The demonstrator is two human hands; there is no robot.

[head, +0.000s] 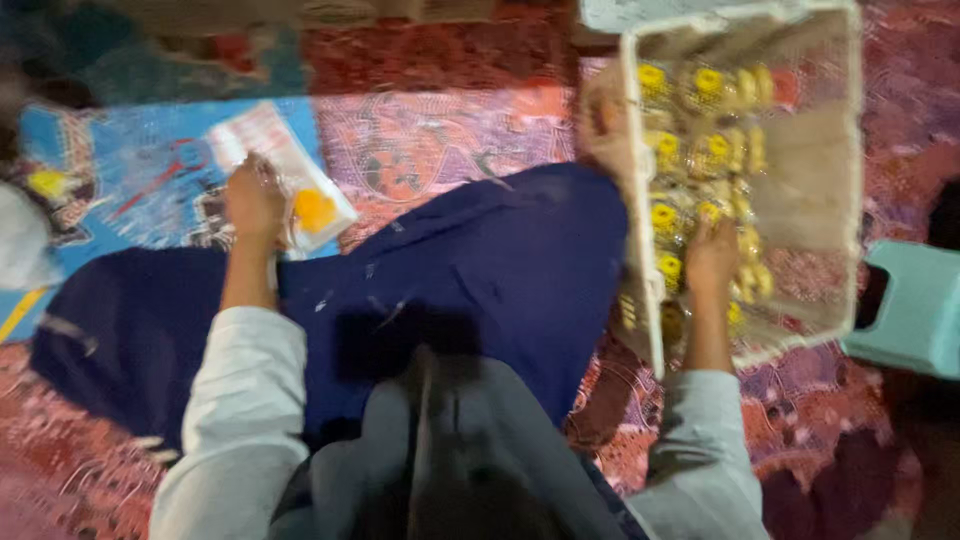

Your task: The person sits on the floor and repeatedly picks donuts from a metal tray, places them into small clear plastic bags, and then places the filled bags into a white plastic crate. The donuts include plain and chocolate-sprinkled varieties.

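Note:
The picture is blurred by motion. My left hand [255,203] grips a clear flat packet [290,180] with a yellow-orange piece inside, held over the blue patterned mat [130,170]. My right hand [712,255] reaches into a white plastic basket [640,150] and rests on the small yellow items wrapped in clear film [700,140] that fill its left side. Whether its fingers close on one of them is not visible. My lap is covered by dark blue cloth [480,270].
A red and purple patterned carpet [430,130] lies under everything. A teal plastic stool [915,305] stands right of the basket. Red-handled scissors [165,170] lie on the blue mat, and a white bag [20,240] sits at the left edge.

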